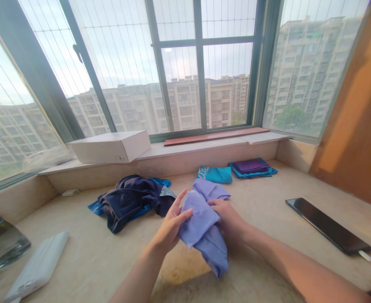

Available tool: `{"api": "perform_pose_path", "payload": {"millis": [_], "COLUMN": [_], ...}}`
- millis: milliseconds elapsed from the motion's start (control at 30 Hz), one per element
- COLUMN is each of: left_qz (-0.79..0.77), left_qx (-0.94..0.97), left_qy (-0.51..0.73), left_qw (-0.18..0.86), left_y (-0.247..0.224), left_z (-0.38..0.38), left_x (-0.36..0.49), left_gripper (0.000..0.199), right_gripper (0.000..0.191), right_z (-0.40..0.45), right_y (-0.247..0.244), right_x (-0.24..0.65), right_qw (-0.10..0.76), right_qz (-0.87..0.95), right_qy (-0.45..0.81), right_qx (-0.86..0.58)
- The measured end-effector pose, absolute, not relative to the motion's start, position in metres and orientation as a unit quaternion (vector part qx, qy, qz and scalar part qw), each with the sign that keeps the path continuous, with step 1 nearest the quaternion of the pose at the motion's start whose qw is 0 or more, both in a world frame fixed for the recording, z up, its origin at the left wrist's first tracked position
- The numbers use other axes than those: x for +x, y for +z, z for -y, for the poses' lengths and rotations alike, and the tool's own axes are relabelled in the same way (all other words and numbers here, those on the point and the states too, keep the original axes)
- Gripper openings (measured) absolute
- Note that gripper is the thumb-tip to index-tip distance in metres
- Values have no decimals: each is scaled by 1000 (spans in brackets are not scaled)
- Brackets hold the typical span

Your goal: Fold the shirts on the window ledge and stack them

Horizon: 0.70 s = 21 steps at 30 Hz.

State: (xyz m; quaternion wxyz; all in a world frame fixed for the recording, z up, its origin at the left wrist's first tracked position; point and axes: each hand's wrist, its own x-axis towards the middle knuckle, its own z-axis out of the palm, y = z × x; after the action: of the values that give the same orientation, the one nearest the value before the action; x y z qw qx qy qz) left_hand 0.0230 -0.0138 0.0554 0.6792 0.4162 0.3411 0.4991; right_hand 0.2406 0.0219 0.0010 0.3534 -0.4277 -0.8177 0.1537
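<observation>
Both hands meet over the middle of the worktop (267, 202), sharing one lavender cloth (202, 229). Left hand (170, 225) lies against the near-left side of the cloth with its fingers spread and its thumb pressed on the top fold, so it holds the fabric loosely rather than in a closed fist. Right hand (228, 221) sits on the far-right side, its fingers curled onto the cloth and partly hidden behind it. The cloth is folded over itself between the two hands; one end hangs down toward the near edge, and another part lies flat on the stone beyond the fingers.

Just left of the hands, a crumpled dark navy garment (131, 200) rests on top of a blue one (95, 207). Farther back, near the sill, a teal folded piece (215, 174) lies beside a small stack with a purple piece (251, 165) on top. A white box (111, 146) stands on the window ledge at the left. A black tablet (329, 225) lies well to the right with a white cable at its near end. At the near left are a white power bank (36, 267) and a glass jar (0, 242).
</observation>
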Motion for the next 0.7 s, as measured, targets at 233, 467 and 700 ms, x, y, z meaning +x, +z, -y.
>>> {"api": "perform_pose_path", "payload": {"millis": [233,467,700], "left_qz": [-393,-421,-356], "left_qx": [495,666,701], "left_qy": [492,420,399], "left_qw": [598,451,472], "left_y": [52,49,49], "left_z": [6,12,10], "left_x": [17,17,19], "left_gripper": [42,54,36], "right_gripper": [34,34,69], "right_z": [-21,5,19], "right_y": [36,39,39], "right_x": [255,240,230], "right_qw": [551,557,332], "right_qz": [677,739,906], "right_qy": [192,168,173], "right_qx": [-448,-340,-199]}}
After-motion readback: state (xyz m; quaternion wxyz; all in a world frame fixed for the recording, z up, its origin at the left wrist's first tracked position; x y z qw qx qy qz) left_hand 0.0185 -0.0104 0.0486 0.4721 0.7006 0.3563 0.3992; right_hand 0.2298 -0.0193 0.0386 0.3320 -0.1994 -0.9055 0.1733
